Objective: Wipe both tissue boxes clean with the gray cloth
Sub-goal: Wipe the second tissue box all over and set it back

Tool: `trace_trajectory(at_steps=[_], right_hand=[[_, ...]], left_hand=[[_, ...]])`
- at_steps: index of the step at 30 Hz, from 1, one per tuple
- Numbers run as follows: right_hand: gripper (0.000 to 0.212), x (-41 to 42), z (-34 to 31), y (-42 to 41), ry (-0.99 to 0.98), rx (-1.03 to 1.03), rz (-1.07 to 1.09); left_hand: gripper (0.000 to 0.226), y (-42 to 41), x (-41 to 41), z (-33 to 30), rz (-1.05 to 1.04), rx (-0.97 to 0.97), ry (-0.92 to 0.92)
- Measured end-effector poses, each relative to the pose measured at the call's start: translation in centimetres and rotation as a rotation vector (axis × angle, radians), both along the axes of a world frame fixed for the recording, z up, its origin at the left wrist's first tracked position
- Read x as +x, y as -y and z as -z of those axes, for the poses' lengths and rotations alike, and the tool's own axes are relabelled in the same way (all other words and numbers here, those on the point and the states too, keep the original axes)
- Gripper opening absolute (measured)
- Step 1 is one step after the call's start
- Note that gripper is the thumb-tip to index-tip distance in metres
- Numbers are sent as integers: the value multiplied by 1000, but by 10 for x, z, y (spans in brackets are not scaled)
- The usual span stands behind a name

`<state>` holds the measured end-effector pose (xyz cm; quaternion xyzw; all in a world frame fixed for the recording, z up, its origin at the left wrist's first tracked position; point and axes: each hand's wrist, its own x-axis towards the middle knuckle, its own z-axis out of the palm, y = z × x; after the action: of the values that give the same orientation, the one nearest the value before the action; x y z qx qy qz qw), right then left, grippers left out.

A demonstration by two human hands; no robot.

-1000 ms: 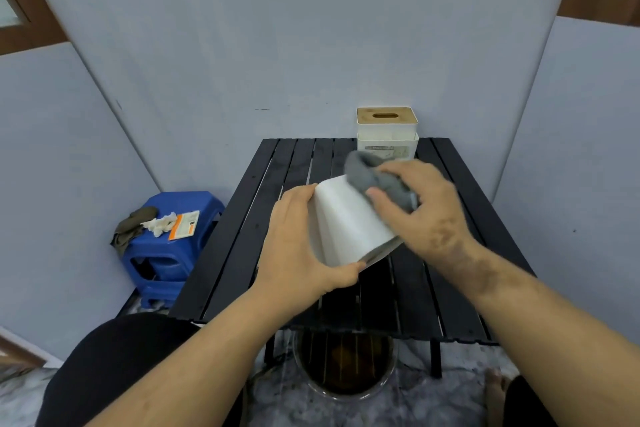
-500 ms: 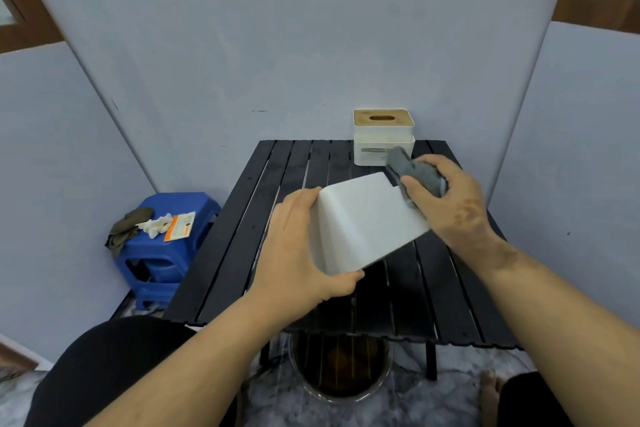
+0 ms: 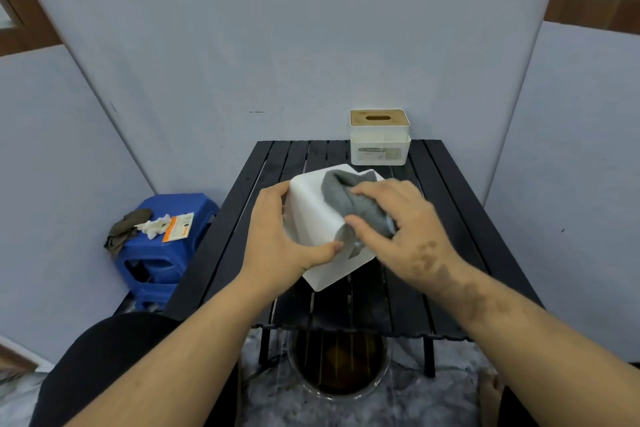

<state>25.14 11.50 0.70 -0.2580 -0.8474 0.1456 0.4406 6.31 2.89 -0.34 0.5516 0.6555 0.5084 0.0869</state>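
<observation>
The left hand (image 3: 277,236) gripped the white box (image 3: 313,218) by its left side, thumb pressed on the near face and fingers wrapped behind, holding it tilted above the middle of the tabletop (image 3: 446,204). Whether its low corner touched the slats could not be told. The right hand (image 3: 398,222) was closed over the bunched gray cloth (image 3: 343,198), pressing it onto the upper face of the box near its right edge.

The box looked like thin, rigid plastic, smooth and probably hollow, so light enough for one hand but likely to slip under sideways rubbing. A grip across two opposite faces, as the left hand had it, seemed the sound one, since it braced the box against the push of the cloth. A cut-out showed on the near face beside the left thumb; a finger hooked there might hold firmer, though the wall could flex.

The cloth was soft and limp and would fold around edges and corners, so it was best kept wadded under the palm.

The second box (image 3: 380,146), white with a wooden slotted lid, stood upright at the far edge of the tabletop, toward the right corner, well apart from both hands. It looked stiffer and heavier, its lid possibly loose, and was probably best held by the body.
</observation>
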Motion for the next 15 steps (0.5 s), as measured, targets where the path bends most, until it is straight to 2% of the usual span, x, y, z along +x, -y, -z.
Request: trace_trajectory(at_steps=[4, 6, 8, 11, 15], right_hand=[[29, 29, 4, -37, -130, -327, 139], [26, 28, 7, -39, -160, -364, 199], [28, 16, 6, -24, -125, -242, 220], [31, -14, 2, 13, -30, 18, 71], [33, -21, 0, 21, 53, 139, -79]], left_hand=[[100, -2, 0, 1, -6, -36, 11], [99, -2, -2, 1, 8, -55, 16], [99, -1, -6, 0, 28, -70, 23], [98, 1, -11, 1, 68, -74, 28], [95, 3, -6, 6, 113, -93, -1]])
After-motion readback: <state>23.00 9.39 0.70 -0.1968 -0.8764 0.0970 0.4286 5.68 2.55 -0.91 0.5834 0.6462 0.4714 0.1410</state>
